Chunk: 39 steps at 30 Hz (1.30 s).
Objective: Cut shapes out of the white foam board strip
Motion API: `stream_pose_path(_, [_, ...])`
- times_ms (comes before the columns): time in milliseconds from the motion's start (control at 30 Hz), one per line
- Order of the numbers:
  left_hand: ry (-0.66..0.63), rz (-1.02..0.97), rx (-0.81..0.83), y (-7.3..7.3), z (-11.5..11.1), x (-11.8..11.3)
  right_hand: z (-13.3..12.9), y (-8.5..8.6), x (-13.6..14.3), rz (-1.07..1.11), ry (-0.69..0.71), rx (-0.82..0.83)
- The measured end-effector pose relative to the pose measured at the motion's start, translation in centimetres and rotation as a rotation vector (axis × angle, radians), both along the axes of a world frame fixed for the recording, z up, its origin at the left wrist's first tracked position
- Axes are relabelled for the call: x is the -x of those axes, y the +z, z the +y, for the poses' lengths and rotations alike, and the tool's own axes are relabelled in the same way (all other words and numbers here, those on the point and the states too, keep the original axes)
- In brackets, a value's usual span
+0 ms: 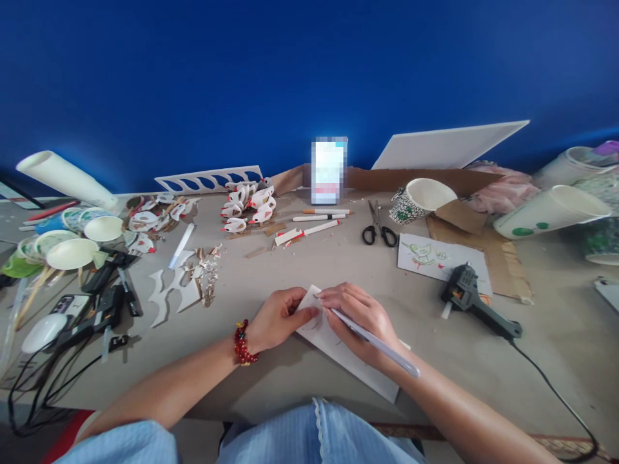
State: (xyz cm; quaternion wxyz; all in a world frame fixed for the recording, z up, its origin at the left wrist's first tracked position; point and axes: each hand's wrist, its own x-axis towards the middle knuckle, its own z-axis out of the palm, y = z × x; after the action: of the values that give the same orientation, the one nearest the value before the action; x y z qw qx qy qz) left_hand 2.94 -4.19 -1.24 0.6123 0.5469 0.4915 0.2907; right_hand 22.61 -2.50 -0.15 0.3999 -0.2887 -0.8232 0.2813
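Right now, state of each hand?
Left hand: closed, holding the upper end of the white board strip.
Right hand: closed, holding a pale pen-shaped tool.

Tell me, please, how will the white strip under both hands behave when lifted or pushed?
The white strip is probably stiff, since its edges run straight. It is likely light, looking thin. Flat, it seems unlikely to roll.

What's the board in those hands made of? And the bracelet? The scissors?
Board: perhaps card or foam, matt and flat.
Bracelet: maybe glass or plastic beads, mostly red and shiny.
Scissors: probably metal blades, thin and dark; plastic-looking handles, black and rounded.
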Motion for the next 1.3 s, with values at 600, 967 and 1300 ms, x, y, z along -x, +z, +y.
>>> stream_pose_path(600, [-0.007,-0.046,0.037,-0.3,0.2,0.4,-0.3,0.1,-0.5,0.001,-0.018,0.023])
stream_pose_path(967, [0.001,-0.119,0.049,-0.5,0.1,0.5,0.6,-0.1,-1.5,-0.134,-0.215,0.004])
stream_pose_path(1300, [0.169,-0.151,0.010,-1.0,0.2,0.6,0.7,0.4,-1.8,-0.252,-0.223,0.292])
